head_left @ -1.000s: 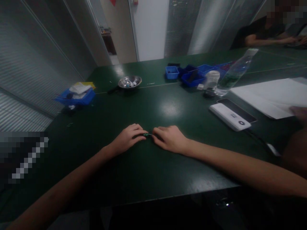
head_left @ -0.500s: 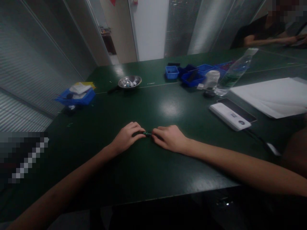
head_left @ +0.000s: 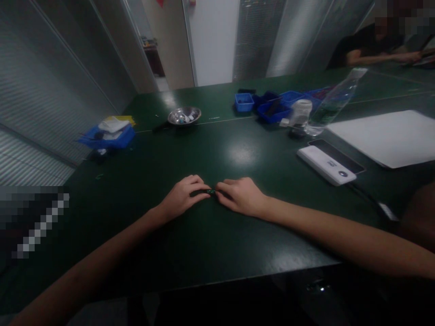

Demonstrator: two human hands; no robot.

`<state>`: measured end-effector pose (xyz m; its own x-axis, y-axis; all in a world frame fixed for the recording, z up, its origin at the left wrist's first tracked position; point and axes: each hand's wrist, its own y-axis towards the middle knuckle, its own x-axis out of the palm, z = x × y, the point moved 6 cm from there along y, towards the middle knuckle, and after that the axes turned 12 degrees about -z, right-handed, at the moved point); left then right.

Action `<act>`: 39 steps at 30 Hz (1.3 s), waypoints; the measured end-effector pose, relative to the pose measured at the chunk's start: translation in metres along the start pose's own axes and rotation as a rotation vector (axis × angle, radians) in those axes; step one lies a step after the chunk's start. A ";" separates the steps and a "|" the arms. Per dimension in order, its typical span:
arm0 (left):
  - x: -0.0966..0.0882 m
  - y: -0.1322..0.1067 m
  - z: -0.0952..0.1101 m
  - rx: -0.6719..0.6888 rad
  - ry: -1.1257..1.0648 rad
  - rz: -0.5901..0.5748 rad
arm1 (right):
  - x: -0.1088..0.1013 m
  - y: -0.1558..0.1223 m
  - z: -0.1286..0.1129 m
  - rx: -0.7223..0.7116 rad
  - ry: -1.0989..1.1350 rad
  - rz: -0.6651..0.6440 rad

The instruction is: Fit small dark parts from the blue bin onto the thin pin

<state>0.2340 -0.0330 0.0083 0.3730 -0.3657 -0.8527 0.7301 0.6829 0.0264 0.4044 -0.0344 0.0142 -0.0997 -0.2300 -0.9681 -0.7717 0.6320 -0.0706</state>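
Observation:
A small dark green piece with bright specks [head_left: 211,192] sits between my two hands, low over the green table [head_left: 210,244]. It is too small to name. My left hand [head_left: 183,195] pinches its left side between thumb and fingers. My right hand [head_left: 240,194] is closed at its right side with thumb and fingers together. Whatever lies between the right fingertips is hidden. The two sets of fingertips almost meet.
Ahead stands a metal bowl [head_left: 184,116] with small bits inside. A blue bin [head_left: 117,139] is at left; blue trays [head_left: 244,103] stand at back. To the right are a bottle [head_left: 335,103], a white power bank [head_left: 322,165] and white sheets [head_left: 384,136]. Another person sits far right.
My left hand has shifted slightly right with the green piece, closing the gap to my right hand. The thin line seen between them no longer shows. My right hand has stayed in place.

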 end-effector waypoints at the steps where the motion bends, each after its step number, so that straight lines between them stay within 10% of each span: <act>1: 0.000 0.000 0.000 0.004 -0.001 0.003 | 0.000 0.000 0.000 -0.001 0.005 -0.002; 39: -0.010 -0.008 -0.002 -0.053 0.258 0.154 | 0.002 0.000 0.000 -0.024 -0.001 0.034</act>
<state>0.2233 -0.0331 0.0154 0.3137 -0.0871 -0.9455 0.6428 0.7524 0.1440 0.4047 -0.0348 0.0122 -0.1258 -0.2079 -0.9700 -0.7826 0.6217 -0.0318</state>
